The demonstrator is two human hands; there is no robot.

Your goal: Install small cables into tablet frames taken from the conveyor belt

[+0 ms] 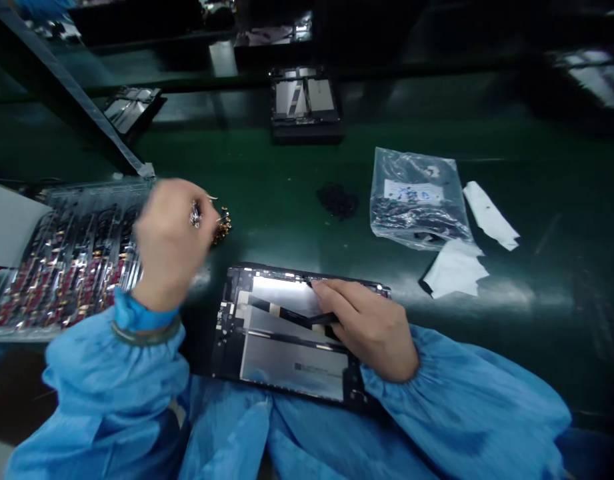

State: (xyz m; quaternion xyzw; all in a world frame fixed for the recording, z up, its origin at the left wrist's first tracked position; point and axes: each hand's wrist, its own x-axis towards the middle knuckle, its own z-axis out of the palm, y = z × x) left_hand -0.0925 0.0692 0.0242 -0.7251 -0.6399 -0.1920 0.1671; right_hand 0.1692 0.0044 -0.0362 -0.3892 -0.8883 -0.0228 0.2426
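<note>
My left hand [171, 233], smeared by motion, is curled up at the left. Small shiny metal parts [195, 214] show between its fingers. Right beside its fingertips lies a little heap of gold-coloured parts [223, 225]. In front of me is an opened tablet [297, 363], with silver panels, a dark ribbon strip and a black frame. Over the tablet's right half, my right hand [369, 323] is closed around black tweezers [321, 320], whose tip points left above the ribbon strip. The far end of the tweezers is hidden by the hand.
At the left sits a clear tray [81, 260] of small components. A plastic bag [419, 200] and crumpled white papers [457, 270] lie right of centre, near a dark clump [337, 200]. Farther back are a stacked tablet unit [307, 107], another device [131, 110] and a slanted post [77, 83].
</note>
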